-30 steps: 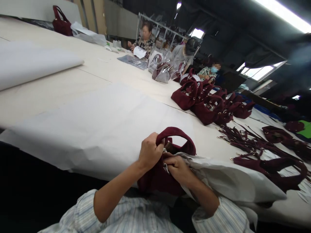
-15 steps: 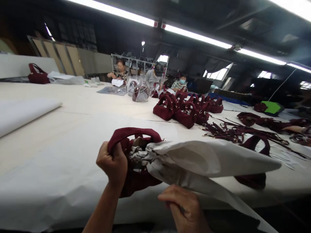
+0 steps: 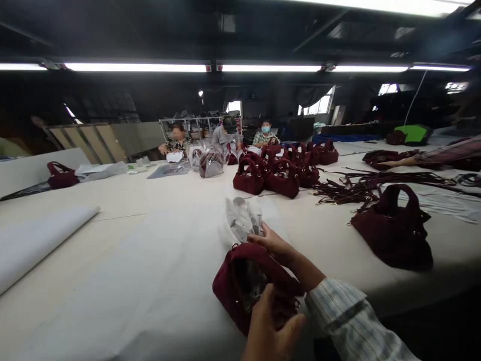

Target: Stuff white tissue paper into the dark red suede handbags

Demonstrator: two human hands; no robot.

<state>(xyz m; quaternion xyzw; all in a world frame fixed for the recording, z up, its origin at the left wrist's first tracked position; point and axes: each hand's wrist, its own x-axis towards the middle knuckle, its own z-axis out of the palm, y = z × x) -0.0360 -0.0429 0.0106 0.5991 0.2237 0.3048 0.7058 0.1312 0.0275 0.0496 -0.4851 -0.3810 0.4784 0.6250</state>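
Observation:
A dark red handbag (image 3: 229,286) lies tilted on the table just in front of me, its opening showing shiny, crumpled material inside. My left hand (image 3: 268,328) is at the bag's near side, thumb and fingers apart. Behind the bag, a pale crumpled sheet (image 3: 242,218) stands up, partly see-through and blurred. My right hand (image 3: 276,245), in a checked sleeve, reaches over the bag's far side with its fingers on the sheet's lower right part. The bag's handle passes close below this hand.
Another red bag (image 3: 393,230) stands at the right, near dark straps (image 3: 345,188). Several red bags (image 3: 281,178) are grouped farther back. A wrapped bag (image 3: 211,164) stands left of them. A white roll (image 3: 45,240) lies left. People sit beyond; another person's arm (image 3: 432,155) reaches in at right.
The bag has turned and shifted right. My left hand has left its handle; my right hand has moved up to the sheet, now bunched beyond the bag instead of stretching right. The view has levelled.

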